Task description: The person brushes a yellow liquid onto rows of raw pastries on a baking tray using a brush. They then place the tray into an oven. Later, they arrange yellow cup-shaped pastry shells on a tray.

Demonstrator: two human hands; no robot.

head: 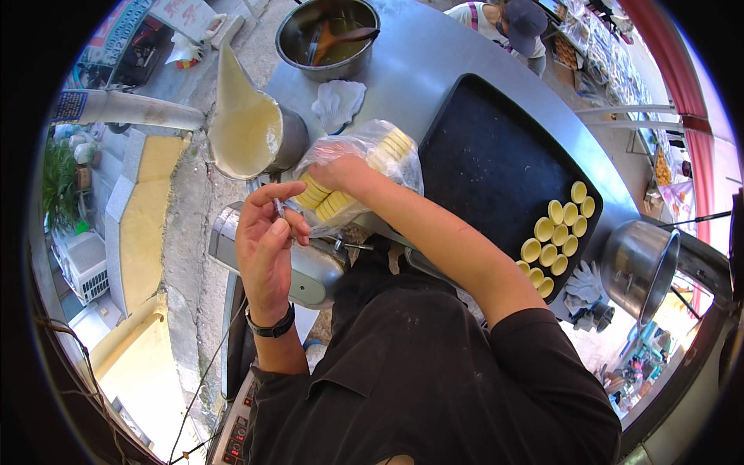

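A clear plastic bag filled with stacked pale-yellow tart shells rests at the near edge of the steel table. My right hand reaches into its mouth, and the fingertips are hidden among the shells and plastic, so a grip cannot be made out. Left of the bag, my left hand is raised with the palm turned inward, pinching a bit of clear plastic that looks like the bag's edge. On the black baking tray, several tart shells stand in rows at the right end.
Behind the bag lie a white glove and a steel bowl of liquid with a wooden-handled tool. A steel pot of pale batter stands left. Right of the tray are gloves and a steel pot. A person is beyond the table.
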